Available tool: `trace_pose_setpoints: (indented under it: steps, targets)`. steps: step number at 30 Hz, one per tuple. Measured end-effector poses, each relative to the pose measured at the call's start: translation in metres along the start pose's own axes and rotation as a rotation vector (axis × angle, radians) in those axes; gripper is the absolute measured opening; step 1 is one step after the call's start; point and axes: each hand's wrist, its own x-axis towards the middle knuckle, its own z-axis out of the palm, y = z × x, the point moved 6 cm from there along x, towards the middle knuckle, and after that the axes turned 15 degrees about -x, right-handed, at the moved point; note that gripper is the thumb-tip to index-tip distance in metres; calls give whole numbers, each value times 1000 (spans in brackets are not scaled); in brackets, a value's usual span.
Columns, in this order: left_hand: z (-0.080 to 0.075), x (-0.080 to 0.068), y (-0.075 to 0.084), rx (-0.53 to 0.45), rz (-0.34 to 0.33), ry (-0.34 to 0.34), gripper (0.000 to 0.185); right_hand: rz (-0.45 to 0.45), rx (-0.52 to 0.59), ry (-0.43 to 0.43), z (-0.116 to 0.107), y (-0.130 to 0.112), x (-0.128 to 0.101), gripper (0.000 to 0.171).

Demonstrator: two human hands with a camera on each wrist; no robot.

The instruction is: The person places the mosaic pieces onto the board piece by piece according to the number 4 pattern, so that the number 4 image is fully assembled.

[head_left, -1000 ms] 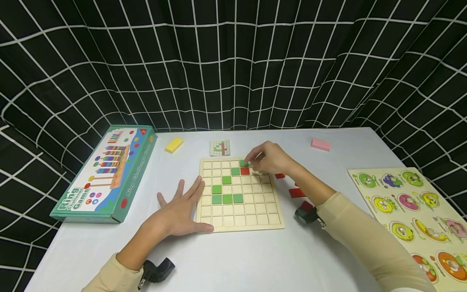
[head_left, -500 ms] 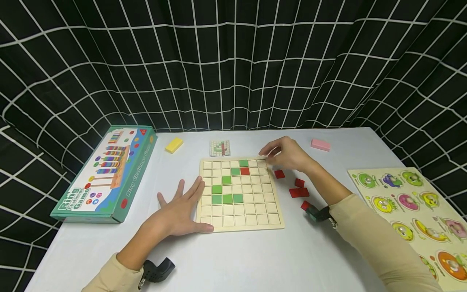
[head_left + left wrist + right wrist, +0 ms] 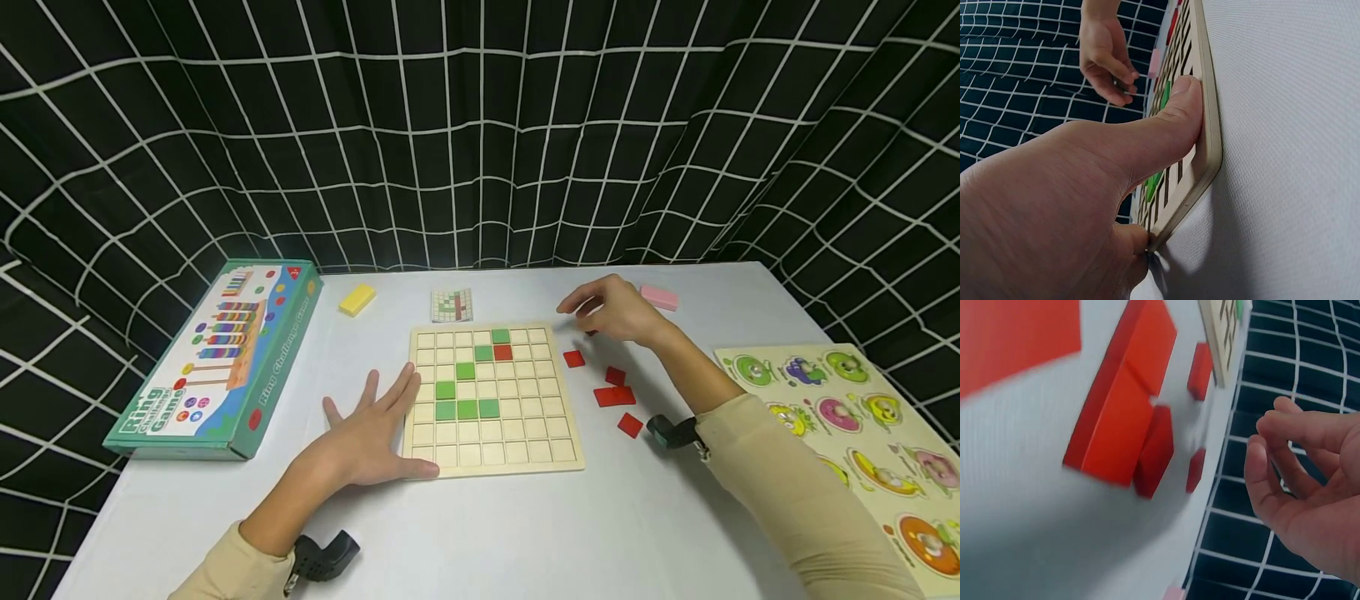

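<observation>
Your right hand (image 3: 621, 312), loosely curved with nothing visible in it, hovers nearer the red square tiles (image 3: 606, 397) right of the pale wooden grid board (image 3: 517, 429), your left hand (image 3: 367, 442) lying spread at its left edge.

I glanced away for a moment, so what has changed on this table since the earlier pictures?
The right hand moved rightward, off the board, and now hovers near the loose red tiles, more of which show. No tile is visibly held in it now. The left hand stayed at the board's left edge, and the green tiles and the red tile on the board stayed put.
</observation>
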Motion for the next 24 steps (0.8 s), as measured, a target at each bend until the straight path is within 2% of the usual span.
trace_pose_setpoints:
  steps: [7, 13, 24]
  targets:
    - [-1, -1, 0, -13, 3, -2, 128, -30, -46, 2, -3, 14, 1, 30]
    - [-1, -1, 0, -12, 6, -1, 128, -29, -67, -35, -1, 23, 1, 30]
    - [1, 1, -1, -3, -5, -3, 128, -51, -138, -63, 6, 32, 7, 32]
